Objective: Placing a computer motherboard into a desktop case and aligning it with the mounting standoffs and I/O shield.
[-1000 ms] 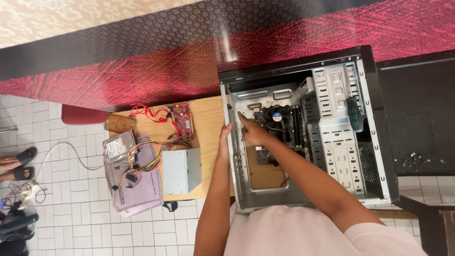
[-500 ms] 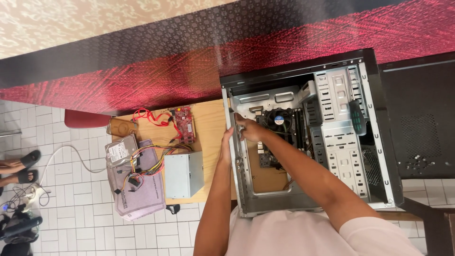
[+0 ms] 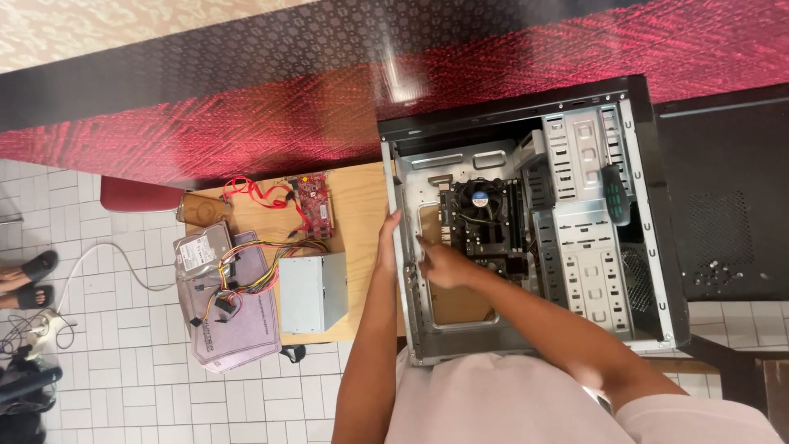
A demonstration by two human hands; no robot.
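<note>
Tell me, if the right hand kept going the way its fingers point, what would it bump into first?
Probably the case's left wall; the right hand inside the open computer case points there. Depth is unclear.

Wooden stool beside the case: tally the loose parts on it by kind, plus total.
On the wooden stool:
Grey power supply box: 1
Hard drive: 1
Red circuit card: 1
Red cable: 1
Grey bag: 1
Total: 5
</note>
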